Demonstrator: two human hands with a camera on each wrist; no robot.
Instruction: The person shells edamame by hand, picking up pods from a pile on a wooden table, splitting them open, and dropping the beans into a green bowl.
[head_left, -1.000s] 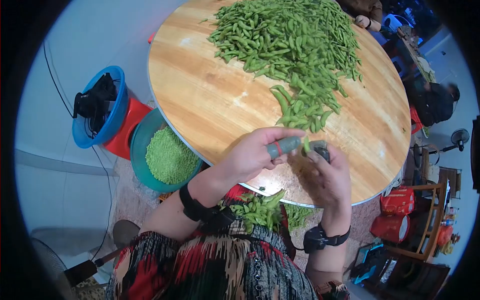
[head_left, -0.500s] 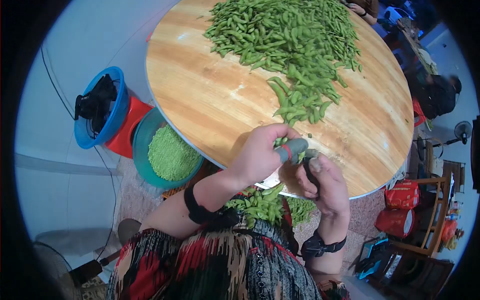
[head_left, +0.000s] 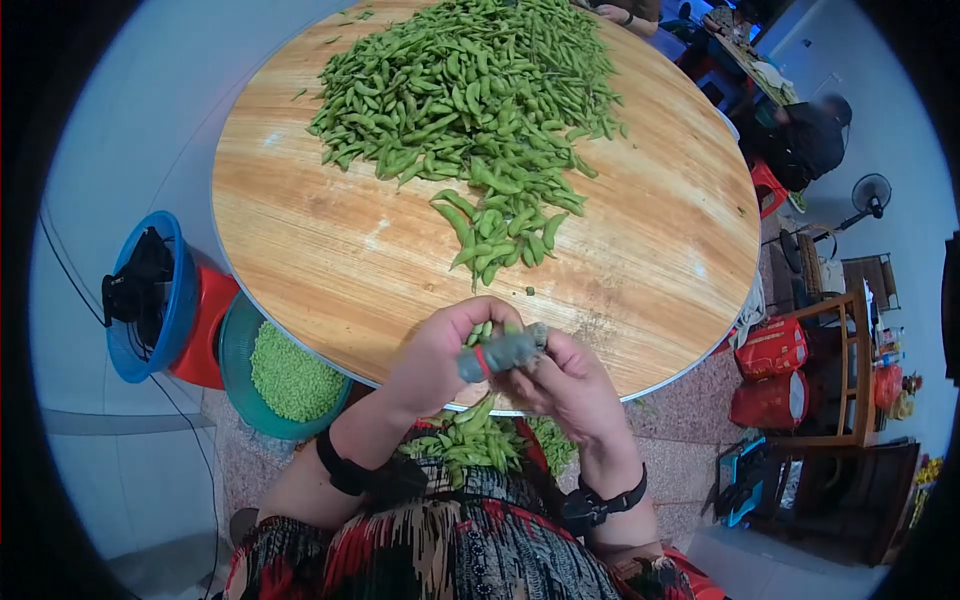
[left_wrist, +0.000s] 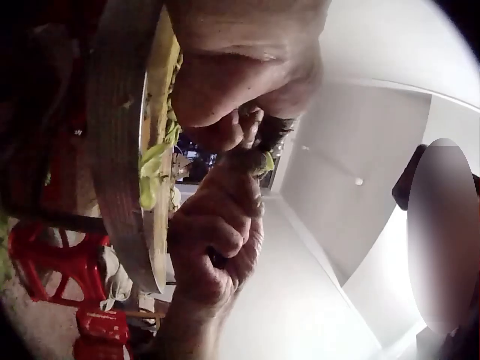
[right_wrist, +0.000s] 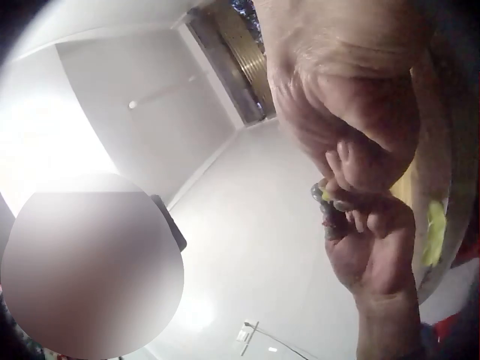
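Over the near edge of the round table, the left hand (head_left: 445,355) holds green pods in its curled fingers; a grey cover with a red band wraps one finger. The right hand (head_left: 575,390) meets it, fingers curled at the left fingertips. A bit of green pod (left_wrist: 268,162) shows between the hands in the left wrist view, and a green bit (right_wrist: 326,193) at the fingertips in the right wrist view. Beyond the hands lies a large heap of green pods (head_left: 460,100), trailing toward them. More pods (head_left: 470,440) rest on the lap.
The wooden table (head_left: 300,220) fills the middle. At its left stand a teal basket of shelled beans (head_left: 290,380) and a blue basin (head_left: 180,300) with black items on a red stool (head_left: 205,330). Red bags (head_left: 770,370), a fan (head_left: 870,195) and a seated person (head_left: 815,140) are at the right.
The view has shifted, so the table and hands appear further left and the hands lower. Since one second ago, the hands have come together and the left hand has gathered pods in its fingers.
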